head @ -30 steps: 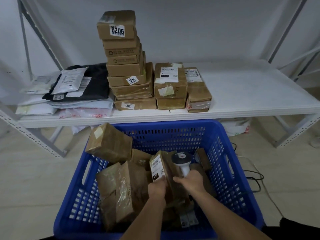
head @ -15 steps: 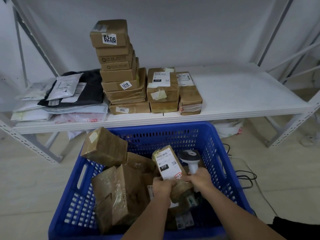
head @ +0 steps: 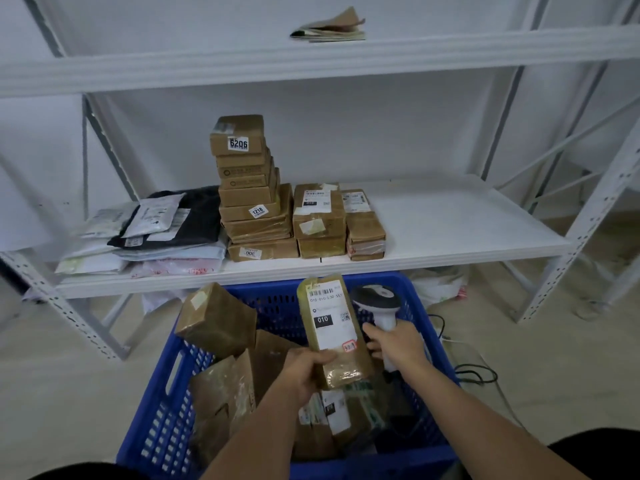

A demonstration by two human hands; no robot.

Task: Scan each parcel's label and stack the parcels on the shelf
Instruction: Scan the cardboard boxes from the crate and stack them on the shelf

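My left hand [head: 304, 372] grips the lower end of a slim brown parcel [head: 332, 330], held upright above the blue crate [head: 166, 393] with its white label marked 010 facing me. My right hand [head: 398, 344] grips the handle of a white and black barcode scanner [head: 377, 299], right beside the parcel. More brown parcels [head: 218, 320] lie jumbled in the crate. On the white shelf [head: 450, 220] beyond stand a tall stack of brown boxes [head: 249, 188], two lower stacks [head: 320, 220] and a pile of soft mailers [head: 156, 237].
The shelf's right half is bare. A flat brown packet [head: 332, 29] lies on the upper shelf. Metal uprights [head: 581, 233] flank the rack. A black cable [head: 474, 372] runs on the floor right of the crate, and a white bag [head: 440, 289] lies under the shelf.
My left hand has lifted the parcel out of the crate and turned its label towards me. The scanner came up beside it, and my view tilted upward to show the upper shelf.
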